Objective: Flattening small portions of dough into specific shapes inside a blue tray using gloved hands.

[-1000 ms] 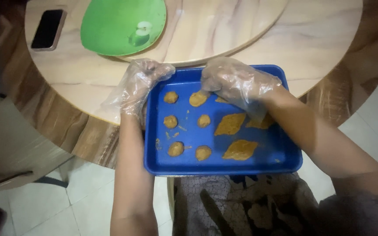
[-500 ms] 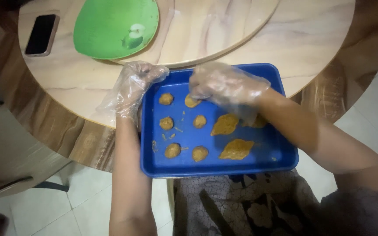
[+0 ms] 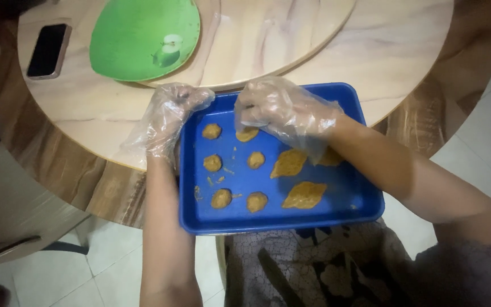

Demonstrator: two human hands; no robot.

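A blue tray (image 3: 348,196) is gripped at its left rim by the gloved left hand (image 3: 166,116), fingers closed on it. A flattened dough piece (image 3: 246,135) near the tray's far edge is pressed under the gloved right hand (image 3: 282,111), fingers bunched upon it

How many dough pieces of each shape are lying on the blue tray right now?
Small round brown dough pieces: 5
Flat leaf-shaped brown dough pieces: 2 in full view
Pieces partly hidden under the right hand, shape unclear: 2
Total on the blue plastic tray: 9
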